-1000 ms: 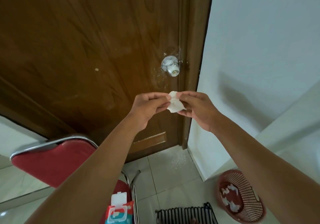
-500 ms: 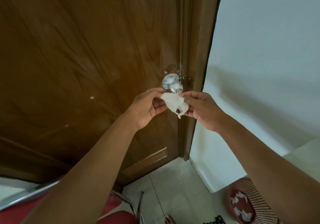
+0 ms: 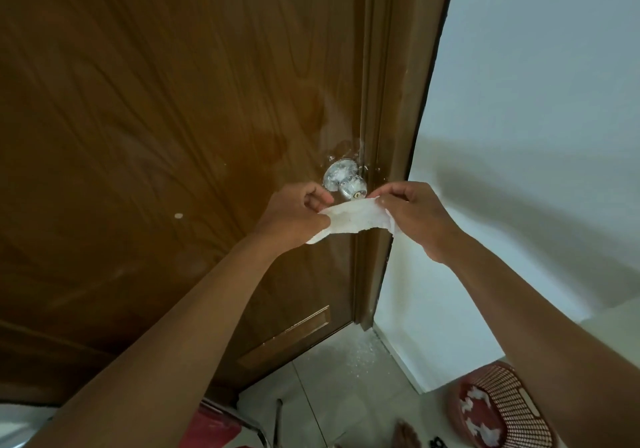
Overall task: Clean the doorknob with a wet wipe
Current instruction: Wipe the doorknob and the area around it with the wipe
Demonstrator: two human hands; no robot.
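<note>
A round silver doorknob [image 3: 344, 179], smeared with white powder, sticks out of the brown wooden door [image 3: 173, 136] near its right edge. Just below and in front of the knob, a white wet wipe [image 3: 353, 219] is stretched flat between both hands. My left hand [image 3: 294, 219] pinches its left end and my right hand [image 3: 412, 215] pinches its right end. The wipe hangs a little short of the knob and does not touch it.
White powder marks the door around the knob and the tiled floor [image 3: 349, 364] by the door frame [image 3: 388, 170]. A red mesh basket [image 3: 498, 409] with used white wipes sits on the floor at lower right. A red chair [image 3: 214, 427] edge shows at the bottom. A white wall [image 3: 536, 136] fills the right.
Both hands have pulled apart, and the crumpled wipe has been spread out wide. The view has tilted up, and the hands have come closer to the knob.
</note>
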